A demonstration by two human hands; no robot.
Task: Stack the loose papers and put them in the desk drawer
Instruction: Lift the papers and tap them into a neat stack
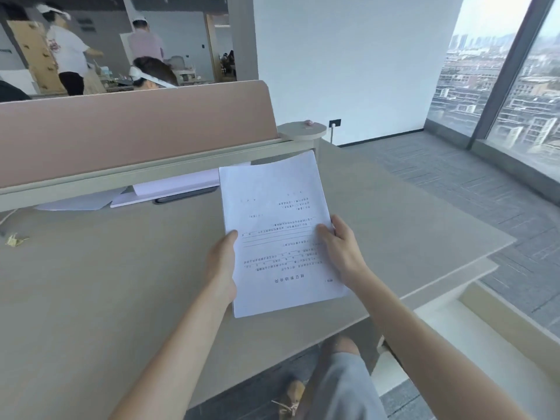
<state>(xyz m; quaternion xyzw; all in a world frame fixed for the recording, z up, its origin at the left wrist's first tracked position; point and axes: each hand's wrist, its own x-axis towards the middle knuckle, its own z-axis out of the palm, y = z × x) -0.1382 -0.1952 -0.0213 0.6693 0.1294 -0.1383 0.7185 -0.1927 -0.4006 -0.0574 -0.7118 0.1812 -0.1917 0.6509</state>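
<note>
A white stack of printed papers (272,213) is held just above the beige desk (106,283), its text upside down to me. My left hand (222,265) grips its left edge, thumb on top. On the right edge sits my right hand (339,248), fingers over the sheet. More loose white sheets (175,184) lie under the shelf at the back of the desk, and another sheet (78,203) lies to their left. At the lower right, below the desk edge, a pale open drawer (485,338) shows.
A pink partition (136,128) with a pale shelf rail runs along the desk's back. A dark flat object (185,197) lies under the back sheets. A small folded paper scrap (16,239) sits at far left. Several people stand beyond the partition. Windows line the right.
</note>
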